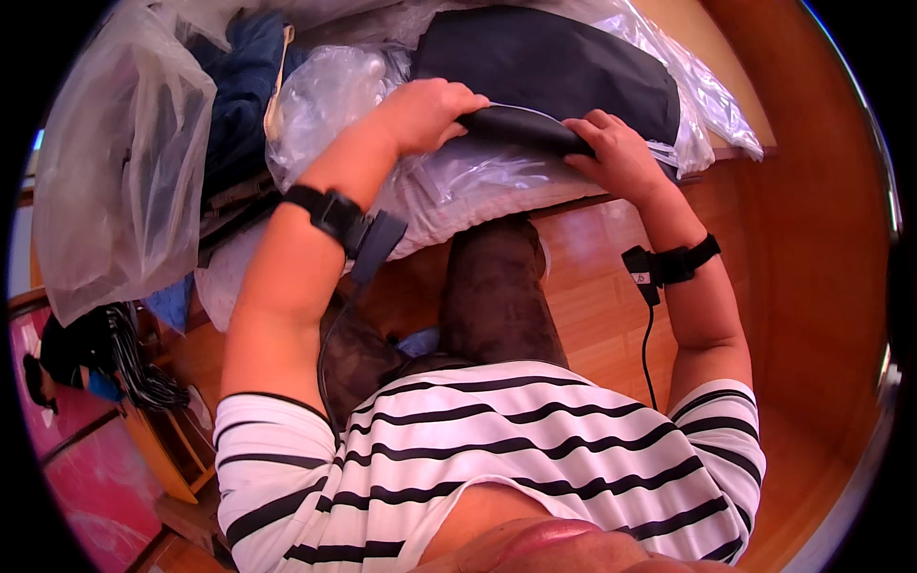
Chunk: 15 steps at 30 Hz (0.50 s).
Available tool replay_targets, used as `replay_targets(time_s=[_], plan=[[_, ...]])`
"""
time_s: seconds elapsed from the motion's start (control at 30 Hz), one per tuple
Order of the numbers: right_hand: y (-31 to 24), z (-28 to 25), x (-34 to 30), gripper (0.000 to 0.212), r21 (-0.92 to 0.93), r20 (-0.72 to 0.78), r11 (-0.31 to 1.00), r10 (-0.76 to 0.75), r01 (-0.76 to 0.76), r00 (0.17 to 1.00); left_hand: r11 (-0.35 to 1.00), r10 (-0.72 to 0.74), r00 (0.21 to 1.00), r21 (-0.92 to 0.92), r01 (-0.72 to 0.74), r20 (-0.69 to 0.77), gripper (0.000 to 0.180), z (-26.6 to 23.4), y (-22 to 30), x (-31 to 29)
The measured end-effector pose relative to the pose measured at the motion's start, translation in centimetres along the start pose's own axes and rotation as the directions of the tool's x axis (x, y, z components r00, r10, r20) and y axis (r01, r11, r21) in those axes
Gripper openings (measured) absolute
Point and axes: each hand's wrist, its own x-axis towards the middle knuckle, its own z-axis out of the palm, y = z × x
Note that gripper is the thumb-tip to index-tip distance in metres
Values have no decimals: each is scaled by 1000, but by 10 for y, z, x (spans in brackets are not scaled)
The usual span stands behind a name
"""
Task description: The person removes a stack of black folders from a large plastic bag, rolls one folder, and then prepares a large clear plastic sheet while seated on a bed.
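A black folded cloth, perhaps a garment or a bag, lies over clear plastic film on a padded surface in front of me. Its near edge is turned up into a flap, with a thin pale line along it. At the flap's left end, my left hand has its fingers closed on the edge. The right end is pinched by my right hand, thumb below and fingers on top. Both wrists wear black straps with small dark devices and cables.
Crumpled clear plastic and dark blue clothing lie to the left. A large translucent plastic sheet hangs at the far left. A black-and-white striped cloth sits lower left. Wooden floor shows beyond my knees.
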Motion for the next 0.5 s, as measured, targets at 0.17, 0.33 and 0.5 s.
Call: replay_targets(time_s=[0.17, 0.33, 0.5], plan=[[46, -14, 36, 49, 290, 283, 938, 105, -189, 953, 930, -100, 959, -318, 185, 265, 44, -27, -29, 43], [68, -14, 51, 49, 477, 477, 778, 162, -409, 864, 964, 108, 976, 259, -57, -189, 54, -9, -35, 44], [74, -20, 60, 50, 544, 534, 706, 127, -454, 836, 951, -15, 975, 297, 81, -220, 75, -1, -21, 32]])
